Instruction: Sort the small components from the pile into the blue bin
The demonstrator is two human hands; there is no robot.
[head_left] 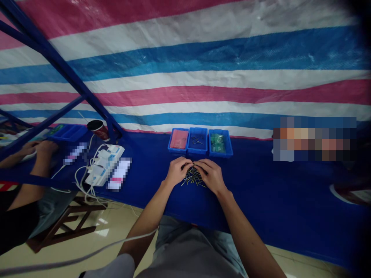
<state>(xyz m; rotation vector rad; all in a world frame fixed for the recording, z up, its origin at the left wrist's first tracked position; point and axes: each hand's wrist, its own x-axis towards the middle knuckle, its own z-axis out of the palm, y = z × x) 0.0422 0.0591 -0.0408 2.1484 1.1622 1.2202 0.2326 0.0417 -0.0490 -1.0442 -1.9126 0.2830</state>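
Note:
My left hand (177, 170) and my right hand (211, 174) meet at the far side of a loose pile of thin, long metallic pieces (193, 180), like nails or long screws, on the blue tabletop. Both hands are closed, thumbs and fingertips pinched together and almost touching. Whatever they pinch is too small to make out. Just beyond stand three small blue bins side by side: the left bin (178, 151) holds pink packets (179, 139), the middle bin (197, 151) has a few thin pieces, and the right bin (222, 154) contains green packets (217, 143).
To the left lie a white power strip (101, 170) with tangled cables and a blurred-out phone-like object (118, 173). Behind them is a dark cup (99, 129) beside a blue metal frame (84, 90). Another person's arms (40, 162) rest further left. A striped sheet (203, 77) hangs behind.

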